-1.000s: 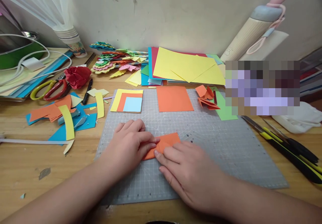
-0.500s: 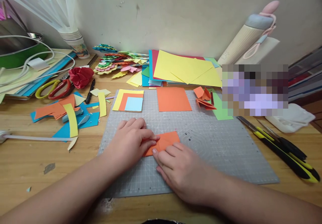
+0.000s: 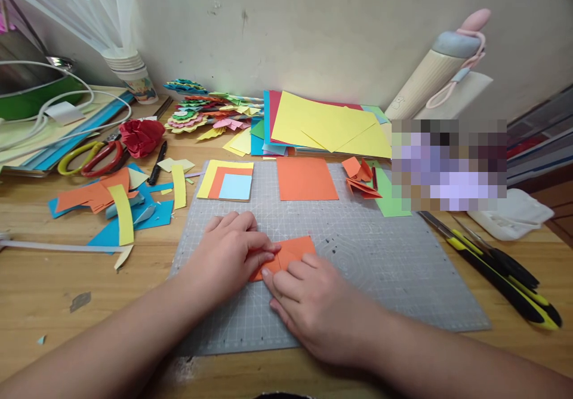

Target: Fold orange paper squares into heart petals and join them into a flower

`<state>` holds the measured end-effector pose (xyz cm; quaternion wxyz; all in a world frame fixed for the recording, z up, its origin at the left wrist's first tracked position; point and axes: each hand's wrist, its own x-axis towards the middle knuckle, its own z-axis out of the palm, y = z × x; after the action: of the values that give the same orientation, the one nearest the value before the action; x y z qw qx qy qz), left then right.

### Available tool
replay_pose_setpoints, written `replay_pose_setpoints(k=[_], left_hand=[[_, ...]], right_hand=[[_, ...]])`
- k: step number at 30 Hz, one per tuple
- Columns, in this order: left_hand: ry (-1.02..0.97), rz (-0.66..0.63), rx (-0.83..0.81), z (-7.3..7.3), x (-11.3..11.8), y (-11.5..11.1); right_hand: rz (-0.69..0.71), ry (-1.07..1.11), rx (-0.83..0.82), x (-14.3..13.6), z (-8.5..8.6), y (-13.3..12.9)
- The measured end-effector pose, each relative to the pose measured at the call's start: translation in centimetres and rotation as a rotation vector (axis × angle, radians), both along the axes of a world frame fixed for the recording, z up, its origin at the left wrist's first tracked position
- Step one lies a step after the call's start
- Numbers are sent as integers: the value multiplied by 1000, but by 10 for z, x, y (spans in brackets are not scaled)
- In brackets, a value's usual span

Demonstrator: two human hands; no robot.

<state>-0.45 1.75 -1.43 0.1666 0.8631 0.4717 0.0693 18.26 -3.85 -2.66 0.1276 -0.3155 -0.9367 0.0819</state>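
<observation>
A small folded sheet of orange paper (image 3: 293, 248) lies on the grey gridded cutting mat (image 3: 380, 285), with crease lines on its surface. My left hand (image 3: 233, 246) pinches its left end, thumb and forefinger closed together over it. Pressed on the near edge is my right hand (image 3: 308, 294), fingers curled and tips on the paper just right of the left thumb. Both hands cover part of the sheet. Beyond them, on the mat's far side, lie a flat orange square (image 3: 307, 179) and a stack of yellow, orange and blue squares (image 3: 236, 186).
Folded orange pieces (image 3: 360, 178) rest on green paper at the mat's far right. A yellow-black utility knife (image 3: 505, 279) lies on the right edge. Paper scraps (image 3: 147, 208), scissors (image 3: 101, 157) and a black pen (image 3: 157, 163) are left. Coloured sheets (image 3: 331, 124) lie by the wall.
My right fingertips have slid slightly left along the near edge of the orange paper. My left hand keeps its hold, and the whole view has shifted a little.
</observation>
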Motion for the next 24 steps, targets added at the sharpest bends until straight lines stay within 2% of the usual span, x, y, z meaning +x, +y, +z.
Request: replay_pose_setpoints(k=[6, 11, 16, 20, 24], left_hand=[[-7, 10, -12, 1, 1, 1], [-2, 14, -12, 0, 0, 1], [-26, -4, -6, -1, -1, 1], [-20, -17, -20, 0, -2, 1], [-15, -16, -19, 1, -3, 1]], right_hand=[[87, -48, 82, -18, 2, 4], [114, -39, 41, -34, 3, 3], [198, 30, 2, -13, 13, -12], [49, 66, -19, 17, 19, -23], [-132, 54, -123, 26, 17, -24]])
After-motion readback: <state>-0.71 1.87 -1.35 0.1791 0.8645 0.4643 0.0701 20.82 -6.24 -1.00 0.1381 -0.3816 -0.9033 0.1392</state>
